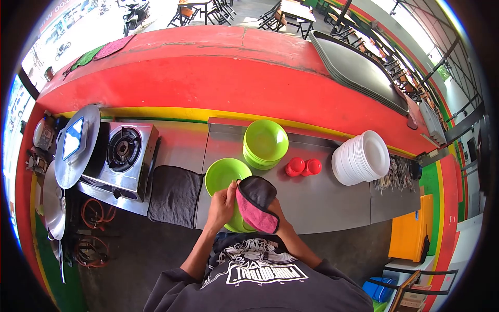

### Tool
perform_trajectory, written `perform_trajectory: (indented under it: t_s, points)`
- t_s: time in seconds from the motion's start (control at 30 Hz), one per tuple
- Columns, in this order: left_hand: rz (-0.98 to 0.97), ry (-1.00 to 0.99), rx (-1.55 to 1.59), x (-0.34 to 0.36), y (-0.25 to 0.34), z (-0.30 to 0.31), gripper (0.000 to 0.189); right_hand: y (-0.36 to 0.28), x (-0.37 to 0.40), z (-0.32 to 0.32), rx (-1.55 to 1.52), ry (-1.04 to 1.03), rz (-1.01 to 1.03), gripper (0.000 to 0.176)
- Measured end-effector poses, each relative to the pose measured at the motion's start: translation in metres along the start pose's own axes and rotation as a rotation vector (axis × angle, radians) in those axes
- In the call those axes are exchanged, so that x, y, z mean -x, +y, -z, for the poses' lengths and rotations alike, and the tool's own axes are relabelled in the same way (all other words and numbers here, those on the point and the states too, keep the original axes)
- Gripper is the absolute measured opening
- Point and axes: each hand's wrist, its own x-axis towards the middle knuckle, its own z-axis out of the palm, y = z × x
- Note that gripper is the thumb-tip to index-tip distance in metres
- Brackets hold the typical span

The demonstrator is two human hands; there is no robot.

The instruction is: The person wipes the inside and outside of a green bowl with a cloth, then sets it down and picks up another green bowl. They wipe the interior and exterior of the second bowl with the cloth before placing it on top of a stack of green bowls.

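A green bowl [238, 223] is held close in front of my body, partly covered by a pink and dark grey cloth [258, 212]. My left hand [222, 206] is closed at the left side of this bowl, its fingertips right at the cloth's edge. On the other side my right hand [278, 212] grips the cloth, with most of its fingers hidden behind the fabric. Just beyond my left hand, another green bowl [222, 174] rests on the metal counter [317, 210]. Farther back stands a stack of green bowls [265, 141].
Two red containers [303, 167] and a stack of white bowls [362, 158] stand to the right, beside a pile of cutlery [396, 176]. Leftward lie a dark cloth [175, 195] and a gas stove [123, 153]. Grey trays [358, 70] rest on the red ledge [208, 73].
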Motion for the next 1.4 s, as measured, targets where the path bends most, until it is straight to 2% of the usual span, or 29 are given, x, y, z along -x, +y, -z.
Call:
perform_trajectory:
  t_s: [0.07, 0.13, 0.17, 0.23, 0.33, 0.37, 0.47, 0.6, 0.63, 0.73, 0.77, 0.8, 0.87, 0.93, 1.03, 1.07, 1.13, 1.17, 1.27, 1.3, 1.33, 1.4]
  points:
    - [0.029, -0.006, -0.034, 0.001, 0.008, 0.007, 0.059, 0.012, -0.008, -0.011, 0.108, 0.091, 0.016, 0.038]
    - [0.026, -0.002, 0.021, 0.000, 0.016, 0.012, 0.059, 0.030, -0.011, -0.020, -0.042, 0.191, -0.085, 0.031]
    - [0.007, 0.004, 0.094, -0.001, 0.019, 0.014, 0.059, 0.039, -0.011, -0.023, -0.246, 0.243, -0.196, 0.029]
    - [-0.040, -0.003, 0.207, -0.002, 0.024, 0.020, 0.058, 0.029, -0.019, -0.010, -0.301, 0.249, -0.216, 0.041]
    - [-0.038, 0.072, 0.413, -0.007, 0.031, 0.018, 0.055, -0.006, -0.030, 0.040, 0.143, 0.109, 0.063, 0.095]
    - [0.009, 0.041, 0.466, -0.008, 0.031, 0.019, 0.053, 0.009, -0.029, 0.028, 0.119, 0.172, 0.082, 0.113]
    - [0.033, 0.019, 0.495, -0.011, 0.024, 0.015, 0.051, 0.001, -0.027, 0.035, 0.230, 0.114, 0.047, 0.114]
    - [0.107, 0.130, 0.792, -0.011, 0.007, 0.002, 0.042, 0.008, -0.016, 0.025, 0.105, 0.290, -0.117, 0.095]
    - [0.120, -0.001, 0.787, -0.006, -0.001, 0.007, 0.042, 0.009, -0.013, 0.022, 0.098, 0.300, -0.190, 0.089]
    - [0.167, 0.125, 0.806, 0.007, 0.007, -0.026, 0.045, 0.012, -0.011, 0.010, 0.075, 0.328, -0.404, 0.072]
    - [0.055, 0.226, 0.754, 0.005, -0.012, -0.040, 0.048, 0.013, -0.011, 0.007, 0.066, 0.336, -0.476, 0.067]
    - [0.067, 0.237, 0.724, 0.006, -0.012, -0.038, 0.048, 0.012, -0.011, 0.007, 0.057, 0.345, -0.549, 0.061]
    - [0.092, 0.253, 0.665, 0.006, -0.013, -0.033, 0.049, 0.005, -0.009, 0.012, 0.260, 0.302, -0.458, 0.057]
    - [0.083, 0.220, 0.611, 0.001, -0.008, -0.023, 0.051, 0.005, -0.006, 0.014, 0.333, 0.285, -0.338, 0.057]
    - [0.097, 0.163, 0.452, -0.006, 0.000, -0.011, 0.054, 0.028, 0.003, 0.007, 0.257, 0.309, -0.137, 0.054]
    - [0.092, 0.106, 0.369, -0.007, 0.008, -0.007, 0.054, 0.036, 0.004, 0.001, 0.239, 0.326, -0.086, 0.046]
    - [0.079, -0.020, 0.202, -0.009, 0.017, 0.002, 0.054, 0.024, -0.003, 0.006, 0.432, 0.170, 0.006, 0.040]
    - [0.062, -0.093, -0.021, -0.014, 0.006, 0.004, 0.051, 0.015, -0.003, 0.010, 0.641, -0.009, 0.047, 0.042]
    - [-0.093, -0.118, -0.196, -0.007, 0.022, -0.008, 0.048, 0.017, 0.002, 0.005, -0.097, 0.021, -0.141, 0.047]
    - [-0.208, -0.064, -0.062, -0.009, 0.006, -0.018, 0.045, 0.012, 0.001, 0.010, 0.015, 0.013, -0.031, 0.047]
    - [-0.164, -0.081, -0.013, -0.011, -0.004, -0.021, 0.045, 0.010, 0.000, 0.013, 0.127, 0.006, 0.077, 0.047]
    - [-0.074, -0.117, 0.084, -0.013, -0.013, -0.021, 0.045, 0.013, 0.003, 0.013, 0.105, 0.022, 0.013, 0.046]
